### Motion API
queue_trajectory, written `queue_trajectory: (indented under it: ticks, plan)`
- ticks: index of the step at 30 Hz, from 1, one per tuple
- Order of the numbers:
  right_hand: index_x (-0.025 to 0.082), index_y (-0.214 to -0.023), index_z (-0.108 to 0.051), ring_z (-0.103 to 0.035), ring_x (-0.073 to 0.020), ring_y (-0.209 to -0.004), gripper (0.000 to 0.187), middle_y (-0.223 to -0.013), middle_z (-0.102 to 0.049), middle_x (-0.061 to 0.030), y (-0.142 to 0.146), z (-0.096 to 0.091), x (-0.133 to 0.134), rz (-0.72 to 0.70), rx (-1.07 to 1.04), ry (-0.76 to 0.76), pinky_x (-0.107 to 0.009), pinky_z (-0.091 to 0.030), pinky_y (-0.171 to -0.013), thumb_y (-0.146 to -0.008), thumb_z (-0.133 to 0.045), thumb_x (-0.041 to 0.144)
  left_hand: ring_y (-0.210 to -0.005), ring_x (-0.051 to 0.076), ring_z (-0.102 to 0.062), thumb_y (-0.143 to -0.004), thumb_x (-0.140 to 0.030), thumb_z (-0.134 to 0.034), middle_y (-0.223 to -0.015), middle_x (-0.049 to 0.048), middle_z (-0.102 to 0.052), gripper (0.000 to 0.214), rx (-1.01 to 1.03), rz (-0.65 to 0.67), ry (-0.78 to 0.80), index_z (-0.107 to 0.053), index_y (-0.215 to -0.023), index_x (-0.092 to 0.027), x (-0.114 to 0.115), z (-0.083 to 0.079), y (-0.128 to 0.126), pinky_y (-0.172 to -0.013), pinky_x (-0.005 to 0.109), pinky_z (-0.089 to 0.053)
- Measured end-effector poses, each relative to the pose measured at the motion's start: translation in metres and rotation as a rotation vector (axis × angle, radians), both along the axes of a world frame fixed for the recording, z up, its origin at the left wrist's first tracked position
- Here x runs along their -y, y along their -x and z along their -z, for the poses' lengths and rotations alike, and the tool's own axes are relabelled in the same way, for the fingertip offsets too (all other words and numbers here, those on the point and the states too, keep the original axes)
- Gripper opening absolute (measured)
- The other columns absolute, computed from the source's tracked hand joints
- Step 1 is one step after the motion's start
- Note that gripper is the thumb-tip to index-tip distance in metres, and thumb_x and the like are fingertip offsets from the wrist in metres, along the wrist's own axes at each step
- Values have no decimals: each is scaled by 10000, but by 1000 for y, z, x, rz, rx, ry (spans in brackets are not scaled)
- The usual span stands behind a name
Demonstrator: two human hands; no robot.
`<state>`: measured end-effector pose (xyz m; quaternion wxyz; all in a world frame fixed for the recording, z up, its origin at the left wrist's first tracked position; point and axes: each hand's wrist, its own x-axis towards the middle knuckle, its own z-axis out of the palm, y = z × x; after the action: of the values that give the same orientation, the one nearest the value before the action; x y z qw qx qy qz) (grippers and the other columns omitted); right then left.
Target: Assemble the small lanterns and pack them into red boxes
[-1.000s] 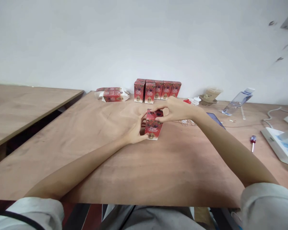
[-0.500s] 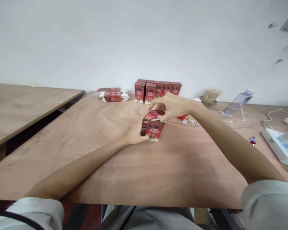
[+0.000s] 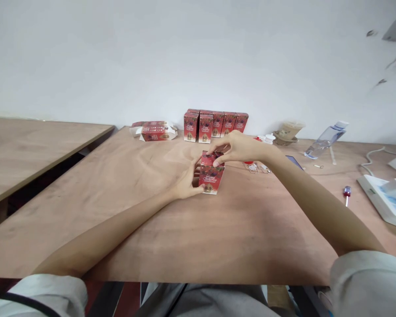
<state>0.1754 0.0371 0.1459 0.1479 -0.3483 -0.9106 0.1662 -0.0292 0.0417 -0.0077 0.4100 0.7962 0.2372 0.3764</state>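
A small red printed carton (image 3: pixel 211 176) stands upright on the wooden table (image 3: pixel 171 229), near its middle. My left hand (image 3: pixel 185 181) grips the carton's left side, thumb on the front low down. My right hand (image 3: pixel 238 148) comes over from the right, its fingertips pressing the carton's top flap down. Both forearms stretch out from grey sleeves at the bottom of the view.
A row of several like red cartons (image 3: pixel 215 123) stands against the white wall, flattened cartons (image 3: pixel 154 130) to their left. To the right lie a drink cup (image 3: pixel 288 131), a tipped water bottle (image 3: pixel 325 140), a phone (image 3: pixel 294 161), a small screwdriver (image 3: pixel 346 193) and a white device (image 3: pixel 386 200). A second table (image 3: pixel 29 145) stands left.
My right hand lifted the carton's top flap half a second ago, and now has pushed it down flat. My left hand has stayed on the carton's side.
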Motion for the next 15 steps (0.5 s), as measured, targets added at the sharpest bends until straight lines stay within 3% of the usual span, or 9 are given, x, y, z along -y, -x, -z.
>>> queue_trajectory:
  ticks: [3,6,8,12,15]
  plan:
    - [212,-993,-726,-665,-200,-924,295,-998,-727,-43,-3,21,7,54,-128,14,-320,-507,-809,-787,-664,413,-1171,305,-550,-722,-303,-667,-1305,144,-496,980,-16,-17,-7,-26,-1464,-273,0,1,1,-949,506,-507]
    - [224,-1139,-667,-558,-253,-1189,347,-1269,-617,-76,-1,46,23,141,-179,-176,-404,-463,-964,-869,-562,415,-1199,301,-534,-747,-295,-641,-1363,157,-450,942,-20,-30,-15,-37,-1470,-261,1,0,1,-960,496,-502]
    - [214,-1280,-568,-496,-290,-1259,468,-1397,-503,-101,2,60,34,243,-106,-304,-456,-438,-1005,-864,-567,428,-1218,308,-522,-776,-310,-615,-1384,169,-438,883,-63,-38,-48,-77,-1471,-229,0,-2,1,-990,506,-478]
    - [201,-1376,-455,-536,-320,-1199,512,-1436,-448,-111,10,78,35,467,48,-411,-462,-513,-897,-903,-495,394,-1350,323,-386,-872,-369,-477,-1455,182,-384,665,-257,-127,-199,-228,-1447,-145,-3,-6,0,-1132,522,-307]
    - [152,-1413,-384,-548,-358,-1167,518,-1467,-387,-170,9,81,7,621,159,-418,-468,-526,-836,-927,-433,324,-1420,305,-270,-899,-379,-408,-1526,179,-270,624,-420,-198,-227,-256,-1448,-123,-5,-2,-1,-1176,494,-222]
